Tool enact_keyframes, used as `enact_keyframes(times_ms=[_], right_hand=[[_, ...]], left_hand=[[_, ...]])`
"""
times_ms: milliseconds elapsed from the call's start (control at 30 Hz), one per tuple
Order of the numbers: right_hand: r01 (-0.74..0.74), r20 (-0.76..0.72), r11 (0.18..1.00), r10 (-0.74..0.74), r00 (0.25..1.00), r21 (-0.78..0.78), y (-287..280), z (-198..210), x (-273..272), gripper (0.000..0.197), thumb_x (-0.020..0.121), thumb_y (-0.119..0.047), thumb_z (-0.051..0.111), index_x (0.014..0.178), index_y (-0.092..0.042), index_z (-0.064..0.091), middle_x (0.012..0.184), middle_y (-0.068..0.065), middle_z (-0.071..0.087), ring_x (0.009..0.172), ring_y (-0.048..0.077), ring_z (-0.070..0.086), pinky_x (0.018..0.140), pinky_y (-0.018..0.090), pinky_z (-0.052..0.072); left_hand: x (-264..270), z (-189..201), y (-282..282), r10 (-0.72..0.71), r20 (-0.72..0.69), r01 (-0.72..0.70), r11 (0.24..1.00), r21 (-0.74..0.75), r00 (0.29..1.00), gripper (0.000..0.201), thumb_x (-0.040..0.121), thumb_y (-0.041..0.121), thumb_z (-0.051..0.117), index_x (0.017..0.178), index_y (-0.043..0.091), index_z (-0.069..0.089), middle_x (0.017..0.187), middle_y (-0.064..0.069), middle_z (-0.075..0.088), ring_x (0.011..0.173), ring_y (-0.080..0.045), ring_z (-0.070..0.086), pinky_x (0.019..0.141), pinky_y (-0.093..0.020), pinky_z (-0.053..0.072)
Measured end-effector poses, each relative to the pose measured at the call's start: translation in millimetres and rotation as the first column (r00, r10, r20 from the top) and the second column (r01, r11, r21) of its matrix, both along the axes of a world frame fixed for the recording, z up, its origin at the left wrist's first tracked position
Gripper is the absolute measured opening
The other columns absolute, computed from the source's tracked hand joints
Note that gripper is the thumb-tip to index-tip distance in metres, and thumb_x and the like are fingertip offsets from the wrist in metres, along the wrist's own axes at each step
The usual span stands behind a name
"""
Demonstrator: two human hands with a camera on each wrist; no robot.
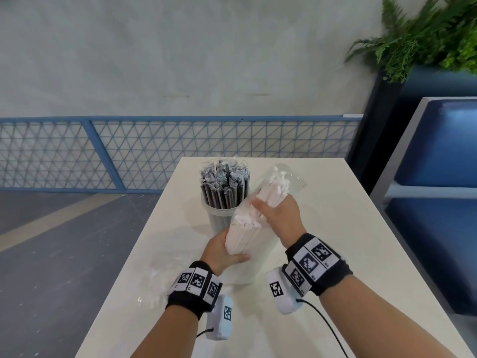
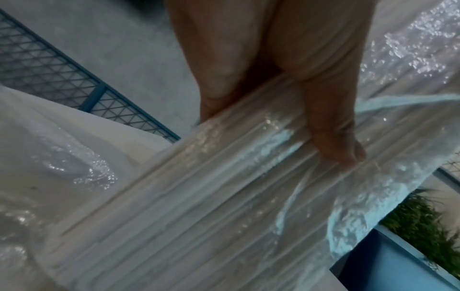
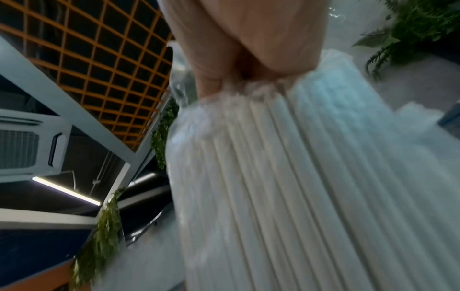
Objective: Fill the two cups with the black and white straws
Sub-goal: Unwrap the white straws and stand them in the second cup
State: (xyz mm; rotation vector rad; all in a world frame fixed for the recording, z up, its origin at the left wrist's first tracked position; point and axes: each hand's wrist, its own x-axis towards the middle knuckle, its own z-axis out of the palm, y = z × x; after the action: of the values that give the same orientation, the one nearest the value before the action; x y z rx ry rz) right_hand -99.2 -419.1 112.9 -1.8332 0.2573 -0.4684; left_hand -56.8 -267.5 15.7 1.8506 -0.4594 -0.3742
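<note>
A clear cup [image 1: 224,200] packed with wrapped black straws [image 1: 225,180] stands at the middle of the white table [image 1: 340,254]. Just in front of it, both hands hold a slanted bundle of white straws [image 1: 244,235] inside a clear plastic bag [image 1: 287,174]. My left hand [image 1: 222,251] grips the bundle's near end from below. My right hand [image 1: 276,215] grips it higher up. In the left wrist view my left hand [image 2: 323,110] has its thumb across the wrapped white straws [image 2: 199,196]. In the right wrist view my right hand [image 3: 248,49] grips the white straws [image 3: 298,187]. A faint clear cup shape [image 1: 249,275] shows under the bundle.
Crumpled clear plastic [image 1: 154,272] lies on the table's left side near its edge. A blue mesh fence [image 1: 154,151] runs behind the table. A blue bench [image 1: 438,164] and a planter with ferns [image 1: 426,34] stand to the right.
</note>
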Motion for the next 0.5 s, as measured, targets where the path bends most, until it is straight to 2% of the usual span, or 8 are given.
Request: enact_keyframes(times_ms=[33,100,233,300,333,367,433,500], right_hand=[[-0.018,0.032,1.000,0.018,0.999,0.012,-1,5,1,0.020,0.083,-0.023,0.067,0.068,-0.011,0.064,0.062,0.001,0.063,0.049,-0.003,0.056,0.049,0.009,0.041],[-0.023,0.112,1.000,0.020,0.994,0.022,-4,16,2,0.027,0.085,-0.027,0.064,0.080,-0.001,0.067,0.077,0.012,0.069,0.059,0.004,0.058,0.055,0.012,0.045],[-0.069,0.226,0.993,0.047,0.973,0.092,-11,34,3,0.024,0.085,-0.022,0.065,0.084,0.002,0.068,0.084,0.007,0.068,0.065,0.002,0.059,0.064,0.016,0.047],[-0.104,0.169,0.991,0.089,0.982,0.082,-14,35,5,0.028,0.080,-0.024,0.071,0.096,-0.002,0.068,0.091,0.007,0.070,0.077,0.010,0.065,0.068,0.023,0.052],[-0.115,0.111,0.993,0.111,0.988,0.025,-14,34,6,0.034,0.078,-0.026,0.073,0.102,-0.004,0.066,0.093,0.006,0.070,0.081,0.014,0.066,0.069,0.025,0.053],[-0.122,0.058,0.990,0.126,0.990,-0.066,-13,32,7,0.036,0.077,-0.028,0.073,0.104,-0.005,0.065,0.092,0.003,0.069,0.082,0.014,0.065,0.069,0.023,0.053],[-0.134,0.016,0.974,0.140,0.990,-0.182,-9,27,11,0.027,0.080,-0.028,0.070,0.099,-0.010,0.064,0.084,-0.004,0.064,0.075,0.007,0.060,0.066,0.016,0.048],[-0.148,0.011,0.978,0.152,0.988,-0.150,-6,19,16,0.015,0.082,-0.027,0.068,0.092,-0.017,0.063,0.080,-0.009,0.064,0.071,0.002,0.058,0.059,0.010,0.045]], left_hand=[[0,-1,2,0.021,-0.004,-0.021,1.000,-0.008,1.000,0.070,0.061,0.010,0.085,0.121,0.023,0.051,0.111,0.005,0.061,0.110,-0.016,0.055,0.085,-0.016,0.045],[0,-3,3,0.049,-0.016,-0.049,0.999,-0.023,0.999,0.070,0.061,0.011,0.085,0.122,0.020,0.052,0.113,0.003,0.062,0.113,-0.019,0.055,0.092,-0.028,0.046],[0,4,4,0.060,-0.016,-0.061,0.997,-0.057,0.998,0.067,0.061,0.010,0.084,0.117,0.025,0.051,0.110,0.008,0.061,0.110,-0.016,0.055,0.092,-0.030,0.045],[0,10,2,0.057,0.001,-0.057,0.996,-0.072,0.998,0.066,0.062,0.010,0.084,0.117,0.025,0.050,0.110,0.007,0.060,0.108,-0.015,0.055,0.092,-0.031,0.046],[0,13,0,0.058,0.001,-0.058,0.995,-0.083,0.998,0.066,0.062,0.010,0.084,0.117,0.024,0.050,0.110,0.006,0.060,0.107,-0.014,0.055,0.092,-0.032,0.047],[0,14,-1,0.058,-0.007,-0.059,0.994,-0.092,0.998,0.066,0.062,0.010,0.084,0.117,0.023,0.051,0.110,0.005,0.061,0.107,-0.015,0.056,0.092,-0.033,0.048],[-1,13,-2,0.056,-0.032,-0.060,0.993,-0.105,0.998,0.066,0.061,0.009,0.084,0.117,0.021,0.050,0.110,0.004,0.061,0.107,-0.015,0.056,0.088,-0.030,0.049],[-3,6,-2,0.060,-0.044,-0.064,0.993,-0.098,0.997,0.067,0.061,0.010,0.084,0.117,0.023,0.050,0.110,0.004,0.061,0.107,-0.016,0.057,0.087,-0.027,0.048]])
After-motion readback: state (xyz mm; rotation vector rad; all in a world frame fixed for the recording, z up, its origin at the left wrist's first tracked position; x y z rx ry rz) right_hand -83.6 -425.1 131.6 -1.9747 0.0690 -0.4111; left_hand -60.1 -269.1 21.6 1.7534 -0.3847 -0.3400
